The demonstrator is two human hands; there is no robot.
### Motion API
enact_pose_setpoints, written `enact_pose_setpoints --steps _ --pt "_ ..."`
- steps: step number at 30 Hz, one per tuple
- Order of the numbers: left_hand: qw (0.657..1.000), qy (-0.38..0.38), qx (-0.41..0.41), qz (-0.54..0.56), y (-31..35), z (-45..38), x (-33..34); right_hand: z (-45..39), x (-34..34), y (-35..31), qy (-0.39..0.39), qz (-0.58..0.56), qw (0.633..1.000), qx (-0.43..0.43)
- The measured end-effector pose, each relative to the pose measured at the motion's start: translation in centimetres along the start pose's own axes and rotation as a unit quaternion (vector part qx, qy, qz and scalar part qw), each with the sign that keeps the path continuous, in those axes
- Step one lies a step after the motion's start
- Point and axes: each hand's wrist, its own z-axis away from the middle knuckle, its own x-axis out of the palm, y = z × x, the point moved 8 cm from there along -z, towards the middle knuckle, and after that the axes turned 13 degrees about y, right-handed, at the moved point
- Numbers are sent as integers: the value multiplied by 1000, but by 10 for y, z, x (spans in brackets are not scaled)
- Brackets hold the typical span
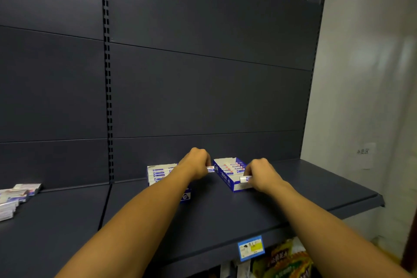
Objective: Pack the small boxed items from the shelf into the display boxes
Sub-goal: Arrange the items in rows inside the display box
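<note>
Two blue-and-white display boxes stand on the dark shelf (225, 214). The right display box (226, 179) holds several small white boxed items in a row. The left display box (159, 172) also holds several items, and my left forearm covers its front. My left hand (196, 163) grips one small boxed item (210, 168) in the gap between the two display boxes. My right hand (259, 175) pinches another small boxed item (244, 179) over the near end of the right display box.
A loose pile of small boxed items (17, 197) lies at the far left of the shelf. A price tag (251, 248) hangs on the shelf's front edge, with yellow packets (284, 259) on the level below. A grey wall (365, 97) borders the right.
</note>
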Motion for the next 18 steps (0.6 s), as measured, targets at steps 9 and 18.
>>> enact_pose_setpoints --steps 9,18 --pt "1000 6 0 10 -3 -39 24 -42 18 16 -12 -11 1000 -7" --pt "998 35 -32 50 8 -57 50 -78 32 32 3 -46 998 -52"
